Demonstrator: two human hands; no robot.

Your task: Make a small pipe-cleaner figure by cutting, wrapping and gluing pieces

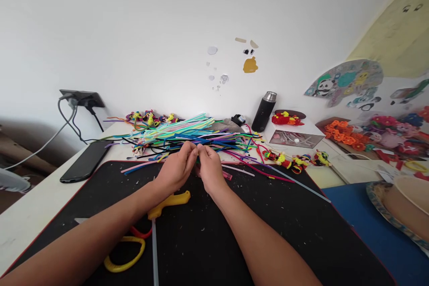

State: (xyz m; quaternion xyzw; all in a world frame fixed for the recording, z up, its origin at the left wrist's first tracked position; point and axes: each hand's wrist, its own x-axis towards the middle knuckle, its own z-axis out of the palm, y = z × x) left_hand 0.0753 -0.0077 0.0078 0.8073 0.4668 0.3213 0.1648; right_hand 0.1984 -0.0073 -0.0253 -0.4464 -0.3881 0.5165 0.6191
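Observation:
My left hand (177,167) and my right hand (211,167) meet over the far half of a black mat (201,241). Their fingers are closed in pinches, thumbs and fingertips almost touching. Whatever lies between the fingertips is too small and hidden to make out. Just beyond the hands spreads a pile of colourful pipe cleaners (177,130). Beside my left wrist lies a yellow glue gun (172,199), a translucent glue stick (154,250) running from it towards me. Scissors with a red and yellow handle (142,250) lie partly under my left forearm.
A black phone (86,161) lies at the left. Behind stand a black thermos (264,114) and a small box (295,136). Pipe-cleaner figures (298,161) lie at the right, and another glue stick (301,184) crosses the mat. A straw hat (405,205) rests on a blue surface.

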